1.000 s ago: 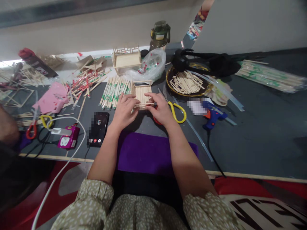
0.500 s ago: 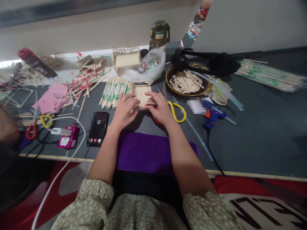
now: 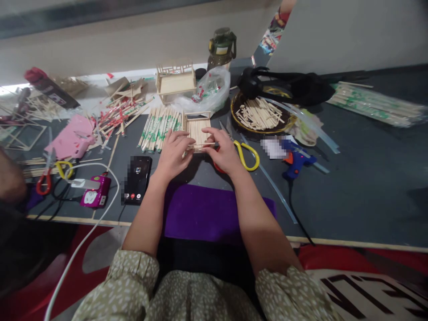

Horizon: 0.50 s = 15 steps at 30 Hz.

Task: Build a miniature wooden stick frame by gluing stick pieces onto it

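Observation:
A small railed model made of pale wooden sticks (image 3: 199,128) rests between my hands, its slatted base facing up. My left hand (image 3: 175,151) has thumb and fingers closed on its near left corner. At the near right corner, my right hand (image 3: 221,150) pinches the model's edge between thumb and fingers. Under and beside my right hand lie scissors (image 3: 251,161) with yellow and red handles. Left of the model is a row of wrapped chopsticks (image 3: 154,129). A larger model (image 3: 176,84), also of sticks, stands behind.
To the right are a basket of cut sticks (image 3: 259,113), a blue glue gun (image 3: 297,161) and a clear glue stick (image 3: 279,196). A phone (image 3: 137,178) and a purple power adapter (image 3: 96,191) lie left. A purple cloth (image 3: 203,214) is in front. Another person's arm (image 3: 10,178) shows far left.

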Available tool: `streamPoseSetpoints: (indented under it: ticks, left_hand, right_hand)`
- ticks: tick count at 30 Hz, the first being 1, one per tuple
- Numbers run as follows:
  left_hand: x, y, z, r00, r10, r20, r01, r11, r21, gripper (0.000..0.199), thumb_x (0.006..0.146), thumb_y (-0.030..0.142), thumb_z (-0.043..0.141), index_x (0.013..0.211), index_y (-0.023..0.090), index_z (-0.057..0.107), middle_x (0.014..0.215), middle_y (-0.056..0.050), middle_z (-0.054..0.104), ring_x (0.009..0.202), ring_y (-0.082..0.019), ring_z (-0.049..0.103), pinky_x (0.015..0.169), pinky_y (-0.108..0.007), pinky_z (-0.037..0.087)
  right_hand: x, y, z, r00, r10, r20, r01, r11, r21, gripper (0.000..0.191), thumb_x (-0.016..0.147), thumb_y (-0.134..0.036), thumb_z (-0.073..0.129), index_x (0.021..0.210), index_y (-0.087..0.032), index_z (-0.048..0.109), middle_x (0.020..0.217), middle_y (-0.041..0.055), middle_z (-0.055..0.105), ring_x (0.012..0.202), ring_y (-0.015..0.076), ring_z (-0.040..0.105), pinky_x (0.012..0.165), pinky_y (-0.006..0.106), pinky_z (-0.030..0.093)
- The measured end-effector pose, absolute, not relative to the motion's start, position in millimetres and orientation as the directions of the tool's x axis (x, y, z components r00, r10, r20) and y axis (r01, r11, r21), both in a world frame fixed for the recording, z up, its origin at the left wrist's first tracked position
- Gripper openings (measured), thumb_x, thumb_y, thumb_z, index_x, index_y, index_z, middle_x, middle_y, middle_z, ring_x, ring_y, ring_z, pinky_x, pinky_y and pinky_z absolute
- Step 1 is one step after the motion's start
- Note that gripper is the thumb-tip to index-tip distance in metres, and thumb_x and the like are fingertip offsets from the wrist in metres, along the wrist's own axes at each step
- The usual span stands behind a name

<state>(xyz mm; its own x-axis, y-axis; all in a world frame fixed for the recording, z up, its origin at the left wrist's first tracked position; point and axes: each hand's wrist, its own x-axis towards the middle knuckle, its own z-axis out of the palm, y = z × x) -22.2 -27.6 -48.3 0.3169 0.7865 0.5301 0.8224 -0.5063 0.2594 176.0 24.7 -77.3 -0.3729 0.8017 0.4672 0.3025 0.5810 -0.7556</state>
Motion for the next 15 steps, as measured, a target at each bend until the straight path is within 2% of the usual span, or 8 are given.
streamPoseSetpoints:
  ticks: [15]
  left_hand:
    - [-23.1, -27.6, -48.0, 0.332, 0.764, 0.553, 0.8, -0.539, 0.264, 0.014, 0.093, 0.016, 0.057, 0.106, 0.023, 0.058, 0.106, -0.006, 0.071, 0.124, -0.026, 0.061, 0.119, -0.057, 0.036]
  right_hand:
    - [176.4, 25.1, -77.9, -0.371, 0.804, 0.465, 0.312, 0.579, -0.753, 0.053, 0.08, -0.012, 0.064, 0.131, -0.029, 0.06, 0.092, 0.0026, 0.061, 0.089, 0.0228, 0.059, 0.091, 0.044, 0.052]
